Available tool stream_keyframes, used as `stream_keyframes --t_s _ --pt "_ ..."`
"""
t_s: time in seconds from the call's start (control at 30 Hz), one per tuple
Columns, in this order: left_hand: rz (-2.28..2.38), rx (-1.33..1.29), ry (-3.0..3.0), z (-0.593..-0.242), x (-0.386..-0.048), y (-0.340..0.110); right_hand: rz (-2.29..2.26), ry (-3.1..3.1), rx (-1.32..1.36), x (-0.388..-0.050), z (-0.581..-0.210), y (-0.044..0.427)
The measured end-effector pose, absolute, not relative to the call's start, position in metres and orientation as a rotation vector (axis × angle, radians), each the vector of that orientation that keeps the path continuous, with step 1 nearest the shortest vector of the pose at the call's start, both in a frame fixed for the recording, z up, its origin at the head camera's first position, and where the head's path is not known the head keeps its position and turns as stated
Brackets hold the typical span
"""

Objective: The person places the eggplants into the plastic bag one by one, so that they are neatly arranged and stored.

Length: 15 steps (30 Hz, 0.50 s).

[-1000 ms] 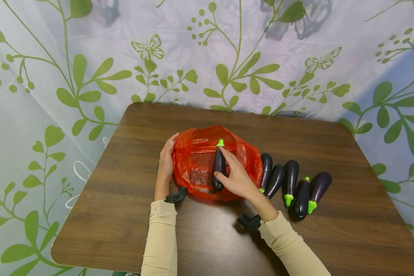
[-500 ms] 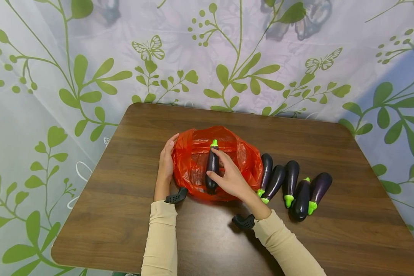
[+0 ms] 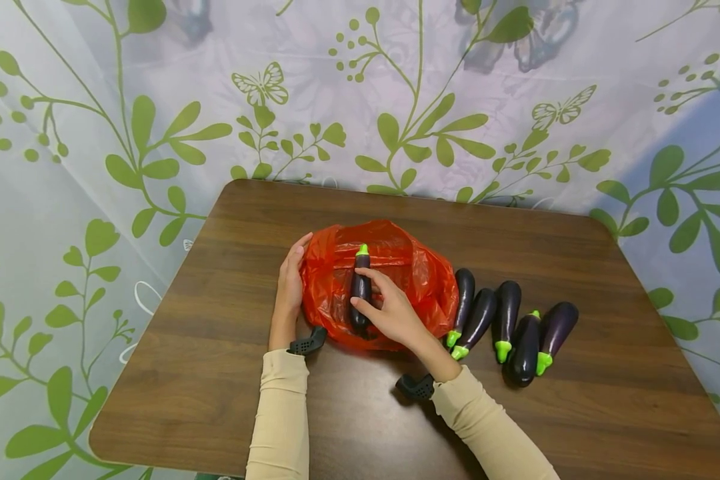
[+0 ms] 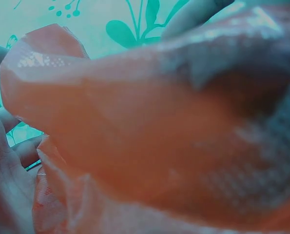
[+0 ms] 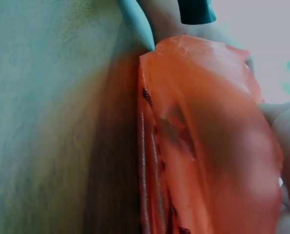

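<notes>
A red plastic bag point(image 3: 432, 277) stands on the table with its mouth spread wide. My right hand point(image 3: 399, 315) grips a dark purple eggplant point(image 3: 361, 297) with a bright green cap, thumb on its near half and fingers further up. The eggplant is over the bag's opening, cap pointing away from me. My left hand point(image 3: 290, 280) rests along the bag's left side with its fingers extended. In the left wrist view that hand point(image 4: 8, 185) lies against the red film point(image 4: 120, 136). The right wrist view is mostly the bag's outer wall point(image 5: 222, 146); the eggplant is hidden there.
To the right of the bag, several more eggplants point(image 3: 507, 320) lie in a loose row on the wooden table point(image 3: 204, 320); the nearest touches or almost touches the bag. A cloth with green leaves and butterflies point(image 3: 312, 87) hangs behind the table.
My right hand has carried the eggplant to the left across the bag's mouth. The left hand and the bag have stayed in place.
</notes>
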<state>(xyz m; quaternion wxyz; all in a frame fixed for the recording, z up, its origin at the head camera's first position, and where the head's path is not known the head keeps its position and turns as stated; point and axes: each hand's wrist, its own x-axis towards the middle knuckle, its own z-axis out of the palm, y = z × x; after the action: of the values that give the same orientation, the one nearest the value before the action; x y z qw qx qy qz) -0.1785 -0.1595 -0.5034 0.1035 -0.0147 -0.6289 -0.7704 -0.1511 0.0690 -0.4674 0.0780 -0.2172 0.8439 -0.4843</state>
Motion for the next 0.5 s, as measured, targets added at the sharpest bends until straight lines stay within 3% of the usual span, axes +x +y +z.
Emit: stream_keyframes --t_s 0.5 --pt "-2.282 -0.039 -1.852 -0.504 -0.179 -0.159 -1.531 2.444 -0.540 -0.148 -0.474 0.055"
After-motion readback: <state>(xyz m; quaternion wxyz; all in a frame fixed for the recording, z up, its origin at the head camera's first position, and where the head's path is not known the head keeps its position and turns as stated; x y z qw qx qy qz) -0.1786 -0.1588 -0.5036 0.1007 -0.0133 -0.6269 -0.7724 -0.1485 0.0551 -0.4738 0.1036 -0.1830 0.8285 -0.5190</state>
